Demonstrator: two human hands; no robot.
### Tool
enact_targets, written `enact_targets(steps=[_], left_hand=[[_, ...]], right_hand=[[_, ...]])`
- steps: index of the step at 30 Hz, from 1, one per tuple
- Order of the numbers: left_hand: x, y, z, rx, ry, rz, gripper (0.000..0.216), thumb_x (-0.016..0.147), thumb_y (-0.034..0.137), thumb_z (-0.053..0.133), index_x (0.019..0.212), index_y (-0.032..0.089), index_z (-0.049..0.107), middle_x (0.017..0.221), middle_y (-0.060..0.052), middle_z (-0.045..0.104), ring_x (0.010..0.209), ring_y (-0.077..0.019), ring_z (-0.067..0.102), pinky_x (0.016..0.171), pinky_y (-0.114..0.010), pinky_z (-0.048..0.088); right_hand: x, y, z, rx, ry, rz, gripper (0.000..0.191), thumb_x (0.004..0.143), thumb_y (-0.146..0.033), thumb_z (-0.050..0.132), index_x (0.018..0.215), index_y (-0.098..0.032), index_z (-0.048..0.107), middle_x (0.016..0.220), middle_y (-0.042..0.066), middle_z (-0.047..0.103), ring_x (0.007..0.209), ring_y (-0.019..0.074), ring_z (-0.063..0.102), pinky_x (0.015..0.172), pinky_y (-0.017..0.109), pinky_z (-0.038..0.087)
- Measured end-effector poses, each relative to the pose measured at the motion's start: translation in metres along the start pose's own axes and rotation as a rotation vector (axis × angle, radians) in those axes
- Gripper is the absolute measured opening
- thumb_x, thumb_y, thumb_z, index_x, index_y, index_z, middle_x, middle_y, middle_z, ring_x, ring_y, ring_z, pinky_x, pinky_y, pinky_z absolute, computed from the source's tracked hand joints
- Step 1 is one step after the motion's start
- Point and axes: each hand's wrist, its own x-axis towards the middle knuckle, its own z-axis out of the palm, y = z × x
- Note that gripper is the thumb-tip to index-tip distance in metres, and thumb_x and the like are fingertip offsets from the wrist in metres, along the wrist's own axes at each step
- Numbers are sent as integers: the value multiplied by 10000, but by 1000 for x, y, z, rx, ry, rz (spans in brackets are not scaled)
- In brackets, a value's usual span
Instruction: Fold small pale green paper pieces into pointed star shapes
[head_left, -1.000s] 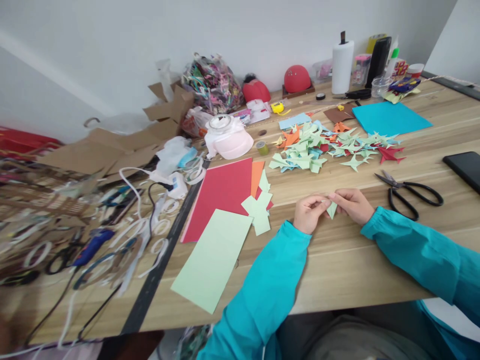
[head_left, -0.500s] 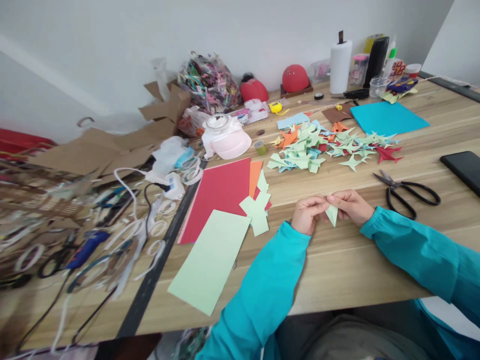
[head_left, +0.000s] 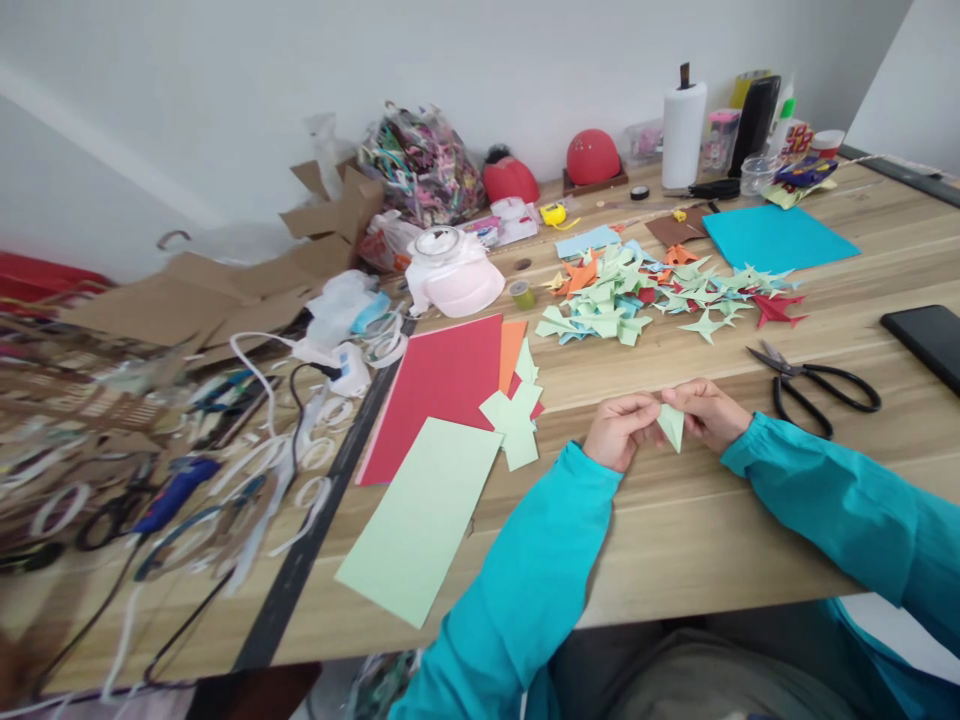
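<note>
Low in the frame, right of centre, the left hand [head_left: 619,430] and right hand [head_left: 709,412] meet just above the pale wood-grain surface [head_left: 675,530]. The fingers of both are pinched narrow on a small pointed fold of light green paper [head_left: 671,425] held between them. Left of them lie a flat pale green sheet [head_left: 420,520] and a matte red sheet [head_left: 442,385]; to the right, black-handled scissors [head_left: 817,385]. Farther back spreads a spiky heap of folded paper shapes [head_left: 645,295] — mostly green — then a blue sheet [head_left: 776,237], a white paper roll [head_left: 684,120] and the plain white wall [head_left: 300,80].
</note>
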Motion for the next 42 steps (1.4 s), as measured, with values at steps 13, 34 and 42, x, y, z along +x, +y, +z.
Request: enact_targets(steps=[13,34,42], left_hand=[[0,-1,-2,16,-41,28,258,608,330,694,636,86,615,590,-55,617,479,-121,556,439,-232,425],[5,-7,-9,216,-7,119,229,574,287,720,666,119,594,605,-14,608,554,-120,556,559,-270,453],[4,-6,-3,372,357,334,256,574,274,710,743,142,571,571,23,557,481,-74,481,472,-206,387]], right_hand=[[1,3,-5,-46,16,30,478,653,-474,632,356,-136,469,270,-39,389,247,29,281,297,196,110],[2,7,-3,-228,75,17,494,688,-556,556,439,-133,508,327,-32,451,271,27,316,281,162,201],[5,7,-2,-107,105,-25,408,698,-500,587,526,-140,505,400,-39,484,310,32,374,320,162,243]])
